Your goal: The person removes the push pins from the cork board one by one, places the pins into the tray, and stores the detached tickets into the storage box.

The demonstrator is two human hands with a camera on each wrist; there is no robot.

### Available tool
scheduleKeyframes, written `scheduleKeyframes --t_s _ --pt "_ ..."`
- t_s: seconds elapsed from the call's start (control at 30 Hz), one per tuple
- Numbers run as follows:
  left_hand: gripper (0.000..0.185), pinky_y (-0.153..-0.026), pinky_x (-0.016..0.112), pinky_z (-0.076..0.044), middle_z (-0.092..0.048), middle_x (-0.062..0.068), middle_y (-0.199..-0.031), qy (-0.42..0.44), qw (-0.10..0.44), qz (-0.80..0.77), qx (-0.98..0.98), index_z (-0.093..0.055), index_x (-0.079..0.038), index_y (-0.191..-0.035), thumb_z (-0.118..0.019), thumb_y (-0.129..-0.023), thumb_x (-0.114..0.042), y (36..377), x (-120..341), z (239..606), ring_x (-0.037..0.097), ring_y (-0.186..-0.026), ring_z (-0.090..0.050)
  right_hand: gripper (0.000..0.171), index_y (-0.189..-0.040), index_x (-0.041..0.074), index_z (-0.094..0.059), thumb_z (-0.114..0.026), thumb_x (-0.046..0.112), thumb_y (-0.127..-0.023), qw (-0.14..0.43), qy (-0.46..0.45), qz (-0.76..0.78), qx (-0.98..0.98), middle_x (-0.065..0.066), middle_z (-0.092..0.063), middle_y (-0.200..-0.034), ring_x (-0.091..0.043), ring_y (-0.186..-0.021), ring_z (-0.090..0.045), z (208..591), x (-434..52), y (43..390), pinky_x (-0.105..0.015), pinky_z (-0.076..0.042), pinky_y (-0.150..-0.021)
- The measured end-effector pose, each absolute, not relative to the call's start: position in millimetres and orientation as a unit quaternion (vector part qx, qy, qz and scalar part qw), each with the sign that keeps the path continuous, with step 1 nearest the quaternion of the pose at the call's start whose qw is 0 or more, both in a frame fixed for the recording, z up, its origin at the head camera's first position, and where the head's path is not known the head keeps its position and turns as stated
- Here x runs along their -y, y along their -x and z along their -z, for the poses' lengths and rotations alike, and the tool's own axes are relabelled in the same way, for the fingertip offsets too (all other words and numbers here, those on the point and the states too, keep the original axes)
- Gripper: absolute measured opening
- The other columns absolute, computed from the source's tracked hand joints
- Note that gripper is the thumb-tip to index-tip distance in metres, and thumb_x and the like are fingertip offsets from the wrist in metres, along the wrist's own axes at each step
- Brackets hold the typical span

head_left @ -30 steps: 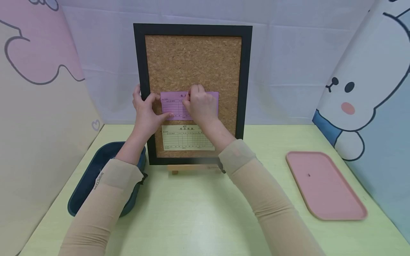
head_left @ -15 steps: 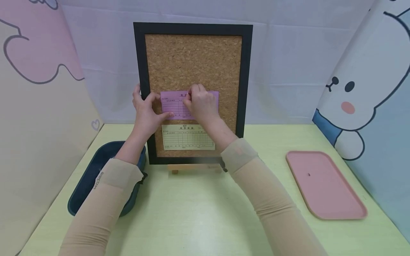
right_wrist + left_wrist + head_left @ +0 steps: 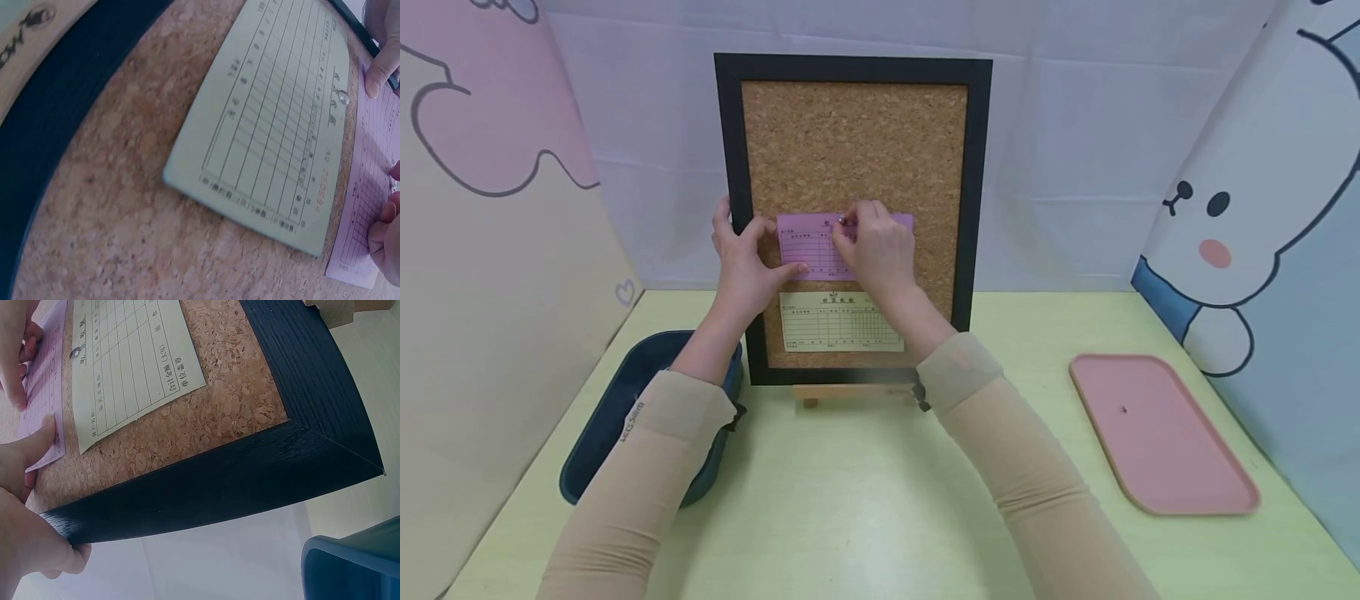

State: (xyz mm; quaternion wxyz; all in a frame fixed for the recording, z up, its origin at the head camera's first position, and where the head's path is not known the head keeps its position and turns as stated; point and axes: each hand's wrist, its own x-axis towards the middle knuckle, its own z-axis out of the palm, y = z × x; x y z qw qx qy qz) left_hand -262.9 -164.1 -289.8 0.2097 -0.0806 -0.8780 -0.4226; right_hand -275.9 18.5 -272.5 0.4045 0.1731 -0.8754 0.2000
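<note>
A black-framed cork board (image 3: 977, 183) stands upright on a small wooden easel (image 3: 850, 392). A yellow form (image 3: 838, 321) is pinned low on the cork by a silver pin (image 3: 342, 97). Just above it lies a pink form (image 3: 808, 248). My left hand (image 3: 743, 260) grips the frame's left edge, its thumb (image 3: 39, 440) pressing the pink form's corner against the cork. My right hand (image 3: 874, 243) covers the pink form's right half and pinches a small push pin (image 3: 844, 221) at the form's top edge.
A dark blue tub (image 3: 625, 400) sits on the green table (image 3: 865, 500) under my left forearm. A pink tray (image 3: 1157, 433) with a tiny dark speck on it lies at the right. Cartoon-printed panels wall in the table on three sides.
My right hand has shifted slightly to the right along the pink form's top edge. The left hand and both forms have stayed put.
</note>
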Motion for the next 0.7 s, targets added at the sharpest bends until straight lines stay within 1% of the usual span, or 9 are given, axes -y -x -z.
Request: scheduleKeyframes --t_s 0.3,0.53,0.7 --pt "0.043 -0.112 0.051 -0.021 0.009 0.003 -0.156 0.081 0.210 0.425 0.877 -0.056 -0.007 -0.107 -0.079 -0.075 -0.023 262.9 164.3 290.7 0.028 -0.143 0.009 0.019 -0.087 0.011 -0.066 -0.063 0.030 -0.089 0.385 -0.111 -0.239 0.885 0.000 -0.067 -0.077 -0.010 -0.058 -0.057 270.9 -11.7 275.4 -0.022 -0.043 -0.049" --pt "0.041 -0.111 0.050 -0.023 0.008 0.005 -0.156 0.080 0.212 0.424 0.877 -0.055 -0.007 -0.106 -0.079 -0.076 -0.022 262.2 164.0 290.1 0.028 -0.143 0.008 0.019 -0.085 0.013 -0.067 -0.063 0.031 -0.089 0.372 -0.097 -0.259 0.886 0.003 -0.064 -0.073 -0.009 -0.058 -0.054 269.8 -11.1 273.8 -0.023 -0.040 -0.049" --pt "0.041 -0.111 0.051 -0.022 0.007 0.006 -0.156 0.082 0.215 0.424 0.876 -0.055 -0.007 -0.105 -0.079 -0.075 -0.022 262.4 163.4 290.1 0.028 -0.143 0.008 0.018 -0.084 0.013 -0.067 -0.063 0.030 -0.089 0.371 -0.096 -0.264 0.885 0.003 -0.063 -0.071 -0.009 -0.056 -0.052 270.2 -12.0 274.0 -0.022 -0.039 -0.048"
